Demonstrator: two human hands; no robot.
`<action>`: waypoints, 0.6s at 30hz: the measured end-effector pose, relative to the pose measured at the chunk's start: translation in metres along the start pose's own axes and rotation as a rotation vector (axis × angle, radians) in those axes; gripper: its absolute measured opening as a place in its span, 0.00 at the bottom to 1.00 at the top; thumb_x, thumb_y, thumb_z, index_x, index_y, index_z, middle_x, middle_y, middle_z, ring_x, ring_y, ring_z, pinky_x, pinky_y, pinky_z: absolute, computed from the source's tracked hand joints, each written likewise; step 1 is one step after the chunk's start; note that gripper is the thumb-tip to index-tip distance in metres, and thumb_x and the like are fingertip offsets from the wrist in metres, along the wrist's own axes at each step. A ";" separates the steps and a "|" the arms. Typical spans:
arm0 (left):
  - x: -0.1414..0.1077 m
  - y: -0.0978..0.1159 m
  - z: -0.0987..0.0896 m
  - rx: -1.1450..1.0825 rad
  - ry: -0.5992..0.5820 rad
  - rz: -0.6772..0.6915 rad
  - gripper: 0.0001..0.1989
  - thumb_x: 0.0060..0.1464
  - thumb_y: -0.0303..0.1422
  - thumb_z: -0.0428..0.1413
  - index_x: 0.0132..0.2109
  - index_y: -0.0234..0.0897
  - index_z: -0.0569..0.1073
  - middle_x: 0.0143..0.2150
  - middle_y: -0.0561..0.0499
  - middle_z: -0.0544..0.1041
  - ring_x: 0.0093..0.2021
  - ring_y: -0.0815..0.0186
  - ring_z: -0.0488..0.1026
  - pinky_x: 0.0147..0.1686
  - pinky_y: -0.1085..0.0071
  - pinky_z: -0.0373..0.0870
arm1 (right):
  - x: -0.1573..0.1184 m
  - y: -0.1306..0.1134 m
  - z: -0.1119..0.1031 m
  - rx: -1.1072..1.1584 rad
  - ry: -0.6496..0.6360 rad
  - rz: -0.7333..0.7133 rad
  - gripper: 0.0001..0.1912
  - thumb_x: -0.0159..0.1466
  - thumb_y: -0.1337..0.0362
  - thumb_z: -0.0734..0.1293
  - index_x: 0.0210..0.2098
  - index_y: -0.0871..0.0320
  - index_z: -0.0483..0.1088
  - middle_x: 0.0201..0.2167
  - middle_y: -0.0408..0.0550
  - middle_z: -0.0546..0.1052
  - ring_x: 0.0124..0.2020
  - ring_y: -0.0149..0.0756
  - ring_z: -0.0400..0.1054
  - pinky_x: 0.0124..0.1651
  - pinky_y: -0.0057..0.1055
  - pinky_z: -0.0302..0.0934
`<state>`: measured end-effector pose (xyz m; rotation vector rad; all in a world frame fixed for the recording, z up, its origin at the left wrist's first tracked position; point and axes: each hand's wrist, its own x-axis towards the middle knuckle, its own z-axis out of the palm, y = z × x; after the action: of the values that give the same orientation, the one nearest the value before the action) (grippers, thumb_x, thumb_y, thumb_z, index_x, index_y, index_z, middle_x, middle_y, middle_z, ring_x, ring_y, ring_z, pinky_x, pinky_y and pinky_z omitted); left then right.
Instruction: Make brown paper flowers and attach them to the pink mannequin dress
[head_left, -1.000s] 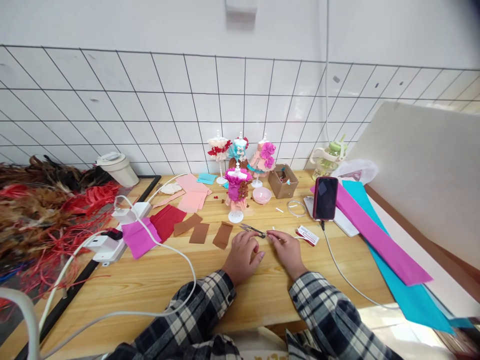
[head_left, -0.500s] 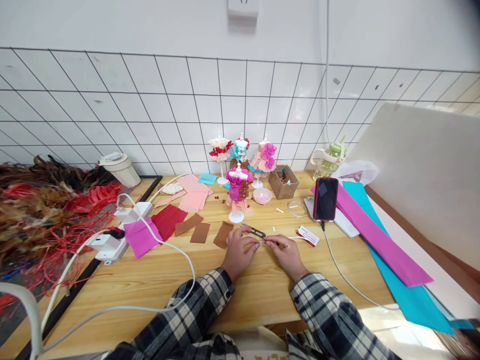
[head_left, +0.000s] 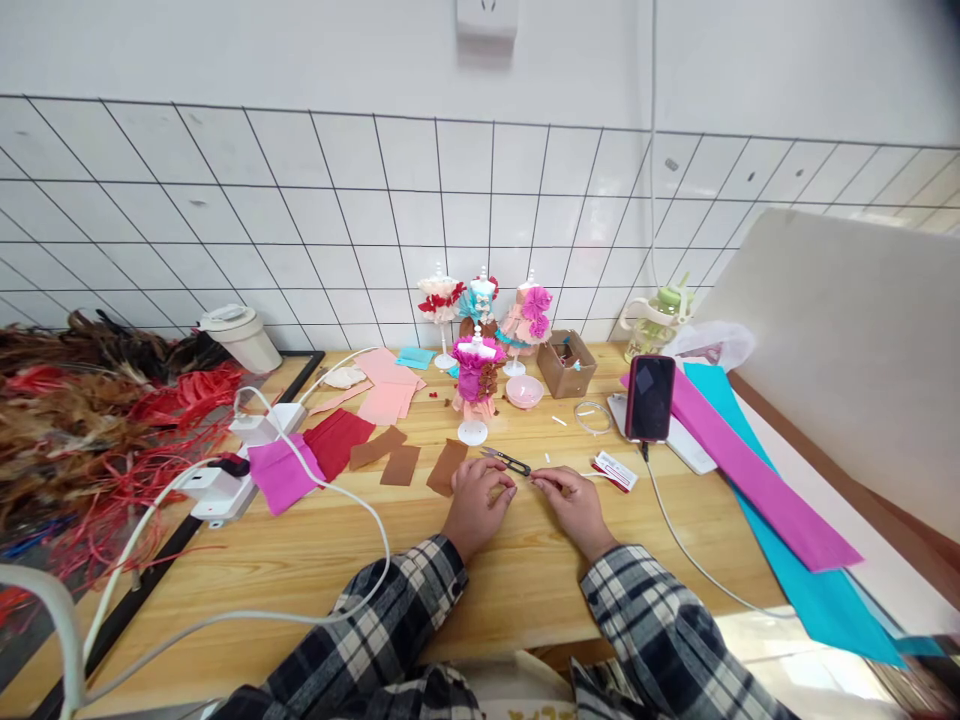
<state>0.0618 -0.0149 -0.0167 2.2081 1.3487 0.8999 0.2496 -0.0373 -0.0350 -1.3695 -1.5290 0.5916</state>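
My left hand (head_left: 480, 502) rests near the middle of the table, fingers curled with thumb and fingertips close together. Anything between them is too small to see. A short gap away, my right hand (head_left: 571, 505) pinches with thumb and forefinger at something tiny. Just beyond both hands lie dark thread snips (head_left: 507, 460), their handle end near my right fingertips. Left of my left hand is a brown crepe paper piece (head_left: 448, 466). Straight ahead stands a small white dress form (head_left: 478, 375) dressed in magenta, brown and peach ruffles.
Three more dressed forms stand behind, beside a pink bowl (head_left: 524, 391) and a cardboard box (head_left: 568, 364). A phone (head_left: 650, 398) and long paper strips (head_left: 765, 470) lie right. Cut papers (head_left: 339, 443), a power strip (head_left: 225, 495) and a looping white cable (head_left: 382, 530) occupy the left.
My hands have come slightly apart; the fingertips were nearly touching before. My right hand has shifted a little to the right.
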 end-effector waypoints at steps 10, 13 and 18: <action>-0.003 0.008 -0.002 0.115 -0.050 0.073 0.07 0.54 0.32 0.54 0.41 0.39 0.69 0.53 0.48 0.71 0.53 0.57 0.62 0.51 0.57 0.57 | 0.004 0.011 0.003 -0.205 0.051 0.109 0.13 0.61 0.60 0.61 0.37 0.55 0.76 0.36 0.48 0.79 0.39 0.38 0.72 0.45 0.36 0.64; -0.005 0.012 -0.002 0.197 -0.150 0.176 0.04 0.55 0.31 0.53 0.39 0.39 0.68 0.62 0.49 0.63 0.57 0.55 0.59 0.52 0.55 0.57 | 0.004 0.012 0.004 -0.255 0.039 0.111 0.12 0.61 0.61 0.61 0.37 0.55 0.76 0.36 0.47 0.79 0.39 0.38 0.72 0.45 0.36 0.64; -0.006 0.014 0.001 0.288 -0.244 0.268 0.04 0.57 0.32 0.50 0.38 0.39 0.68 0.65 0.49 0.59 0.56 0.55 0.60 0.49 0.55 0.59 | 0.004 0.013 0.004 -0.302 0.040 0.143 0.12 0.61 0.62 0.61 0.36 0.55 0.75 0.36 0.47 0.79 0.39 0.37 0.71 0.45 0.35 0.63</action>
<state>0.0693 -0.0269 -0.0099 2.6658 1.1445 0.5197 0.2524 -0.0295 -0.0459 -1.7209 -1.5413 0.4275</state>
